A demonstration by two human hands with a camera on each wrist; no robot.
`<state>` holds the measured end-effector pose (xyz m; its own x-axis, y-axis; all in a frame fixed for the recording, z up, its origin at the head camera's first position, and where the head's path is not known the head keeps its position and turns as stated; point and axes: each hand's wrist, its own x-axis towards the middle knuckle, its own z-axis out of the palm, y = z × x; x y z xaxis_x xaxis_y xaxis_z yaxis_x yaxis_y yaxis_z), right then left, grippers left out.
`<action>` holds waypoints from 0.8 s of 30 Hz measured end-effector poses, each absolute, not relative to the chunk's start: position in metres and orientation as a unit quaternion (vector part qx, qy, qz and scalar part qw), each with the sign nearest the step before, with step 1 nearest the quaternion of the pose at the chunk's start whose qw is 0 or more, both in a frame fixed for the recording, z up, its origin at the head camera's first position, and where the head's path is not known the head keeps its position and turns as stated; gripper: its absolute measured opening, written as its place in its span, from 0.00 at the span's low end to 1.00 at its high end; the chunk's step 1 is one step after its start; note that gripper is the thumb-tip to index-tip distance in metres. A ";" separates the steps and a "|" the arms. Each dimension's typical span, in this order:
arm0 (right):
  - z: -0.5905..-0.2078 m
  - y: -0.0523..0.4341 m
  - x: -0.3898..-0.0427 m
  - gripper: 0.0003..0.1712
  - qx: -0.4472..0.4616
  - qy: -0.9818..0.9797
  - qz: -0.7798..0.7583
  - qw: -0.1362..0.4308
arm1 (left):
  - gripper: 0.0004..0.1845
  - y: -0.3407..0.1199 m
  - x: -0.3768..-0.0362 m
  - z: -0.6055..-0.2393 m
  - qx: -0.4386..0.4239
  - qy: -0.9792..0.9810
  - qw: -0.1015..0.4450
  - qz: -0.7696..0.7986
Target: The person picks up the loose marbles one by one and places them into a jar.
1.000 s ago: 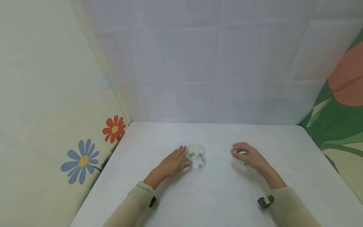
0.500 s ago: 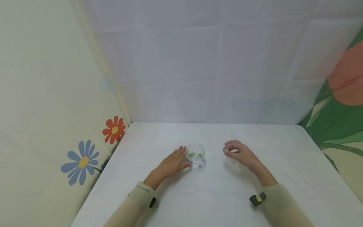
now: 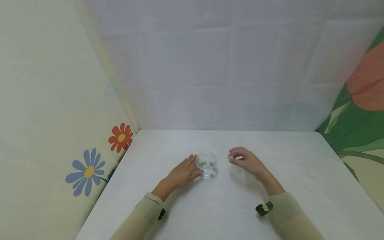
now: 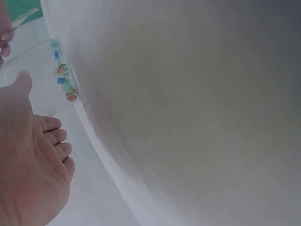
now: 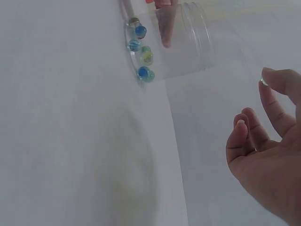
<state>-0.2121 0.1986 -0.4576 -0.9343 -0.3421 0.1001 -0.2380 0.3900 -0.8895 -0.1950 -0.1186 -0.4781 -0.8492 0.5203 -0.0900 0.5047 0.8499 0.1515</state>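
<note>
clear glass jar, centre of the head view: holds several glass marbles, green and blue. left hand, fingers straight, rests against the jar's left wall. right hand, right of the jar, pinches one marble at its fingertips. white table; white back wall, flower-printed panels at both sides.
</note>
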 end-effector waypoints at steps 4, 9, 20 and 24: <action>-0.454 0.191 -0.212 0.13 -0.188 0.822 -0.536 0.051 | 0.43 -0.119 -0.196 -0.480 0.269 0.959 0.061 0.063; -0.451 0.182 -0.212 0.16 -0.193 0.811 -0.549 0.060 | 0.43 -0.119 -0.195 -0.480 0.272 0.958 0.058 0.066; -0.450 0.165 -0.215 0.16 -0.200 0.811 -0.546 0.070 | 0.43 -0.119 -0.197 -0.483 0.271 0.958 0.064 0.064; -0.449 0.160 -0.216 0.17 -0.211 0.806 -0.549 0.067 | 0.43 -0.119 -0.197 -0.482 0.271 0.958 0.063 0.065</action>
